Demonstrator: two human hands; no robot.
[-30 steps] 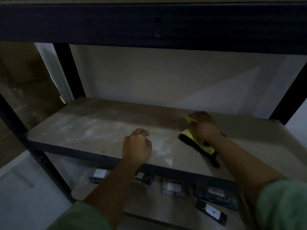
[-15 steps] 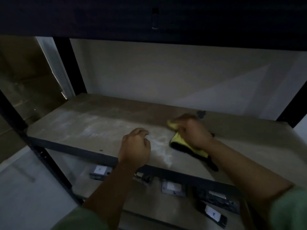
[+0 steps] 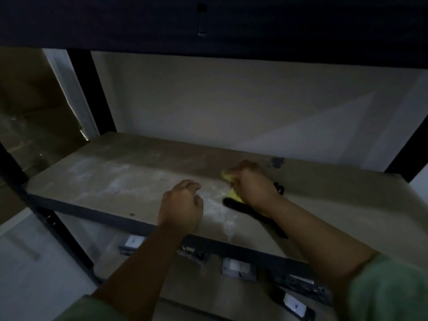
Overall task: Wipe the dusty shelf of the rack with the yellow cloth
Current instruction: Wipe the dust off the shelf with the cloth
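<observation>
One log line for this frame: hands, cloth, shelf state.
right hand: presses yellow cloth on shelf | left hand: curled, holds nothing, at front edge | dust: visible left of cloth

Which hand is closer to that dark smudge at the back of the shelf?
Right. The right hand with the yellow cloth is just in front of the dark smudge; the left hand sits farther left, nearer the front.
</observation>
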